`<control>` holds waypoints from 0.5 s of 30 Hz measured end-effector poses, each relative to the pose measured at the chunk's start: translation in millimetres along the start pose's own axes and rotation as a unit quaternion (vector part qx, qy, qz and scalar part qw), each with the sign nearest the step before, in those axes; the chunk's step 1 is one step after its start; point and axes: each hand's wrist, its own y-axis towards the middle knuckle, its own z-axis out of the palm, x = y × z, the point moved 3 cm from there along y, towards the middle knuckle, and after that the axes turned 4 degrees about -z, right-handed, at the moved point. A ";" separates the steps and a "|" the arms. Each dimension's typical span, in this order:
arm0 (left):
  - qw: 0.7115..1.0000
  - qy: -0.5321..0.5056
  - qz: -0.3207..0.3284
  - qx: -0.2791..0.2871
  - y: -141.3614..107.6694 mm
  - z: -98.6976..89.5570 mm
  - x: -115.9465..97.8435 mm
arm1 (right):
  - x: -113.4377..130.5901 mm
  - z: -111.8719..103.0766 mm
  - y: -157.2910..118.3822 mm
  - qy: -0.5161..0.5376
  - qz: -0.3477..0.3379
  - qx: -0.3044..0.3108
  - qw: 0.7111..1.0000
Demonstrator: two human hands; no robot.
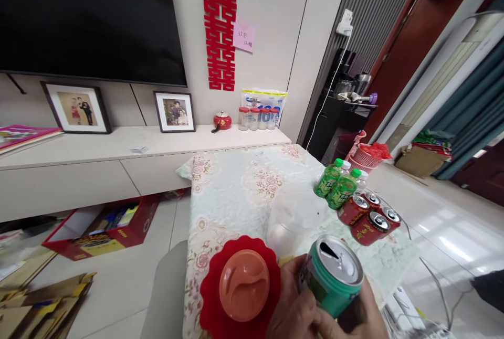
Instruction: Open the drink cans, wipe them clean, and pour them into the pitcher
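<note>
A green can (334,276) with an opened silver top is held near the table's front edge, tilted a little. My left hand (293,302) grips it from the left, its fingers pressed on the can's side. From the right and below, my right hand (364,313) wraps round the same can. Left of my hands an orange divided dish (244,285) rests on a red scalloped tray (212,297). Just behind the can lies a clear plastic bag (289,218). Several red cans (370,228) and green-capped bottles (342,192) stand at the table's right side.
The table (232,192) has a floral cover. Behind it, a white cabinet (165,152) holds picture frames (175,112), red-lidded jars (254,118) and a red pot (222,120). Left on the floor sits a red box (129,229). Cables and a power strip (401,310) lie at the right.
</note>
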 end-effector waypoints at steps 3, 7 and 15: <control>0.999 0.008 0.031 -0.036 -2.8 -8.6 -6.1 | 12.9 -15.3 17.5 0.025 0.006 0.002 1.000; 0.961 0.145 0.138 -0.190 -19.5 -56.6 -51.7 | 25.3 -43.7 53.1 0.035 -0.013 0.022 0.999; 0.863 0.225 0.116 -0.438 -20.3 -191.4 -88.6 | 49.5 -71.6 127.1 -0.031 -0.076 0.153 0.985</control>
